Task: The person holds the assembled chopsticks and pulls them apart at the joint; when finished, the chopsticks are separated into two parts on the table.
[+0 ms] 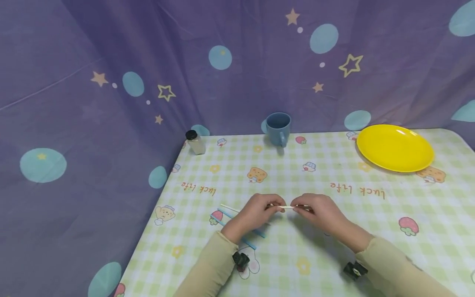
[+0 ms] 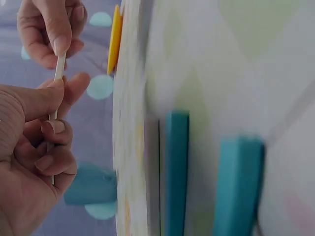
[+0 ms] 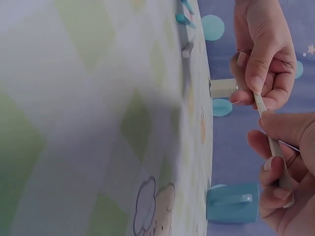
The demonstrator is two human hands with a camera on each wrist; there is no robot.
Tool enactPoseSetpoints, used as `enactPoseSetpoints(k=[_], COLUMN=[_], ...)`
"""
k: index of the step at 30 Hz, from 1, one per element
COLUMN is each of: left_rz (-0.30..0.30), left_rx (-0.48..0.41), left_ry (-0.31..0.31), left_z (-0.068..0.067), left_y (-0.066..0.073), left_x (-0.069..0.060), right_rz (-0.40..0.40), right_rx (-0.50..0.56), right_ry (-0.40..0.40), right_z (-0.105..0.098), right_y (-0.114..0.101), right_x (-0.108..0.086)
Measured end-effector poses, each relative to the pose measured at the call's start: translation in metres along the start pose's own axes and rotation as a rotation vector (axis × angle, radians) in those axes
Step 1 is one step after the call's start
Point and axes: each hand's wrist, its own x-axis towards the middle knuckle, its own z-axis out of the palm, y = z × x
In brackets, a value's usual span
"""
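Above the worktop [image 1: 276,274], your left hand [image 1: 257,211] and right hand [image 1: 322,211] pinch a pale stick [image 1: 288,207] between them, nearer you than the blue mug [image 1: 277,133], yellow plate [image 1: 395,147] and black-capped jar [image 1: 198,146], whose contents you cannot make out.

A homelike curtained corner: purple drape [image 1: 245,95] (stars [image 1: 292,17] and all), checked tablecloth [image 1: 282,264], blue mug [image 1: 275,134], yellow plate [image 1: 395,148].

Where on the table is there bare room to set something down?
Widest patch: the table between the right sleeve and the yellow plate. Smaller ones: between the jar and the blue mug, and between mug and plate. Crowded: around the left hand, where two blue sticks and a whitish stick lie.
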Motion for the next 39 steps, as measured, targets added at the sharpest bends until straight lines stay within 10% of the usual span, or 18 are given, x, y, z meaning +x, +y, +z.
enactPoseSetpoints(k=[17, 30, 39], left_rz=[0.027, -0.133, -0.308], left_rx=[-0.014, -0.053, 0.068], left_ry=[0.037, -0.043, 0.157], left_z=[0.03, 0.015, 0.031], left_y=[0.017, -0.012, -0.012], left_x=[0.022, 0.041, 0.079], right_rz=[-0.017, 0.2, 0.421], right_rx=[-0.041, 0.002, 0.063], right_ry=[0.1, -0.102, -0.035], right_z=[-0.021, -0.041, -0.023], right_y=[0.014, 0.044, 0.046], right_x=[-0.022, -0.046, -0.047])
